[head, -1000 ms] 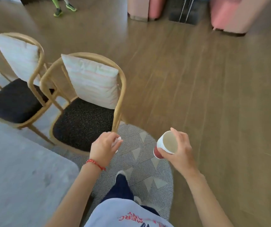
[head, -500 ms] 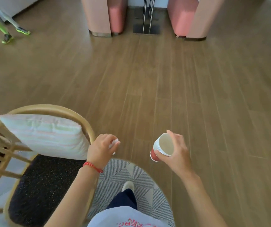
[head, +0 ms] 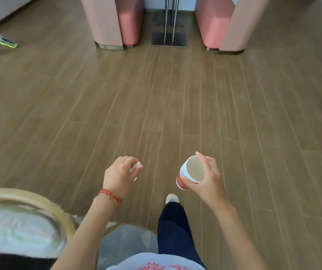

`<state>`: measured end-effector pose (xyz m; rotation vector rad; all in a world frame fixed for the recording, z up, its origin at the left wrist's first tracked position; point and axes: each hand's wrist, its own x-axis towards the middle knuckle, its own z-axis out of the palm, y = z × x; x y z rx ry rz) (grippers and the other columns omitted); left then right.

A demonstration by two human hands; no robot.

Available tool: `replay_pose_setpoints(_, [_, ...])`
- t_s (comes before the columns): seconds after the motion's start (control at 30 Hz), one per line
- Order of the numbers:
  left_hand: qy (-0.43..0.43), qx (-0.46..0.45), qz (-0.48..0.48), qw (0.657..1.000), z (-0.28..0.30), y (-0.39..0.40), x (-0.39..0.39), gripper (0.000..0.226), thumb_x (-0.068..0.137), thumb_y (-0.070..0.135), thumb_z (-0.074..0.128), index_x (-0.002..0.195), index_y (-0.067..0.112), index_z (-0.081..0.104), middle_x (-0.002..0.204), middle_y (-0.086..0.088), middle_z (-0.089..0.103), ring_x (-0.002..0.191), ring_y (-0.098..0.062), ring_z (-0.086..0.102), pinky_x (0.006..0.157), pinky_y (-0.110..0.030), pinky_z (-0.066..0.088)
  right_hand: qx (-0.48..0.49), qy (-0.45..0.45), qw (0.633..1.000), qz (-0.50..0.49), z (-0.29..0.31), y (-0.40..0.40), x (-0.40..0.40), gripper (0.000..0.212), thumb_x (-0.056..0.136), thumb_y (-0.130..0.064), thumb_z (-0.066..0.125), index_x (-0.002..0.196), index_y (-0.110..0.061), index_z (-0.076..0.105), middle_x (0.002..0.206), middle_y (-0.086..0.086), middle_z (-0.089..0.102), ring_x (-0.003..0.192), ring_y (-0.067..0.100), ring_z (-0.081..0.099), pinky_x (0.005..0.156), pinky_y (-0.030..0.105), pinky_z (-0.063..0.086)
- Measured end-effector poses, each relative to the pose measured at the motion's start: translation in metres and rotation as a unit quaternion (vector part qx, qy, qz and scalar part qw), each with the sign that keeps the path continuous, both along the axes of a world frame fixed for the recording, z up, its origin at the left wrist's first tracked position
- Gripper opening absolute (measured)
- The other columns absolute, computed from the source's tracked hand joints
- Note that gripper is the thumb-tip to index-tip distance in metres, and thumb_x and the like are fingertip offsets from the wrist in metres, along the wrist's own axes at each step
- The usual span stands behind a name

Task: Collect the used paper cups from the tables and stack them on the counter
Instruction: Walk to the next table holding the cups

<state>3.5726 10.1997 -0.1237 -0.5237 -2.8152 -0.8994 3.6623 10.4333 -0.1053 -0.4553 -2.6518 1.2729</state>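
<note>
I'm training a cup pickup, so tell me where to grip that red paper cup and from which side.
Grip the paper cup round its upper wall just under the rim, coming from the side, as the right hand does. It lies tilted, its mouth open, so the wall is the only firm hold.

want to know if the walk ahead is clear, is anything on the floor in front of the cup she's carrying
Nothing visible blocks it close by. The right hand holds the paper cup over bare wood floor. Farther ahead stand two pink seats with a metal table base between them. No counter is in view.
</note>
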Motion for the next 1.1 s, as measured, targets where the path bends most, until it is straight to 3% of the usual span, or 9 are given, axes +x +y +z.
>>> replay_pose_setpoints(0.27, [0.014,0.004,0.012,1.000,0.014,0.096,-0.140,0.033,0.078,0.042,0.045,0.072,0.016,0.063,0.066,0.016,0.049,0.068,-0.004,0.042,0.047,-0.011,0.029,0.030,0.024,0.999,0.032,0.016,0.097,-0.151,0.080,0.064,-0.037,0.080,0.132,-0.030,0.040,0.119,-0.012,0.039,0.099,0.003,0.044,0.079,0.020,0.038])
replay_pose_setpoints(0.43, [0.010,-0.006,0.025,1.000,0.018,0.134,-0.218,0.021,0.077,0.032,0.056,0.072,0.013,0.063,0.066,0.007,0.058,0.063,-0.012,0.052,0.046,-0.013,0.031,0.022,0.015,0.999,0.045,0.021,0.137,-0.233,0.079,0.066,-0.036,0.080,0.133,-0.030,0.038,0.120,-0.013,0.037,0.099,-0.002,0.040,0.080,0.017,0.036])
replay_pose_setpoints(0.57, [0.007,-0.004,0.024,1.000,0.016,0.163,-0.294,0.019,0.076,0.030,0.057,0.072,0.012,0.064,0.066,0.007,0.056,0.063,-0.013,0.051,0.045,-0.023,0.040,0.008,-0.010,0.998,0.064,0.014,0.164,-0.301,0.081,0.068,-0.037,0.079,0.135,-0.033,0.035,0.121,-0.016,0.034,0.103,-0.001,0.041,0.081,0.016,0.036])
replay_pose_setpoints(0.7, [0.005,-0.001,0.015,1.000,0.014,0.191,-0.382,0.012,0.078,0.021,0.066,0.073,0.010,0.063,0.065,0.007,0.054,0.063,-0.015,0.051,0.045,-0.023,0.038,0.016,-0.004,0.999,0.052,0.008,0.191,-0.386,0.082,0.066,-0.037,0.080,0.135,-0.033,0.035,0.121,-0.016,0.035,0.101,-0.002,0.040,0.081,0.016,0.035])
replay_pose_setpoints(0.8, [0.005,0.000,0.014,1.000,0.014,0.209,-0.448,0.023,0.079,0.033,0.056,0.072,0.013,0.063,0.064,0.010,0.051,0.064,-0.009,0.047,0.044,-0.016,0.031,0.018,0.001,0.999,0.041,0.011,0.209,-0.454,0.082,0.066,-0.037,0.080,0.135,-0.033,0.036,0.120,-0.016,0.035,0.101,0.000,0.042,0.080,0.016,0.035])
replay_pose_setpoints(0.9, [0.010,0.007,0.003,1.000,0.015,0.226,-0.522,0.036,0.076,0.043,0.043,0.071,0.014,0.062,0.064,0.008,0.055,0.063,-0.006,0.045,0.043,-0.020,0.035,0.023,-0.003,0.999,0.035,0.013,0.230,-0.527,0.082,0.066,-0.036,0.080,0.135,-0.030,0.037,0.121,-0.014,0.036,0.101,0.003,0.043,0.081,0.019,0.036])
replay_pose_setpoints(1.1, [-0.004,-0.001,-0.002,1.000,0.024,0.265,-0.647,0.024,0.077,0.036,0.054,0.073,0.015,0.063,0.065,0.015,0.046,0.064,-0.009,0.046,0.046,-0.017,0.032,0.025,0.006,1.000,0.015,0.022,0.271,-0.646,0.079,0.066,-0.035,0.080,0.134,-0.029,0.039,0.121,-0.013,0.037,0.102,0.002,0.042,0.080,0.018,0.035])
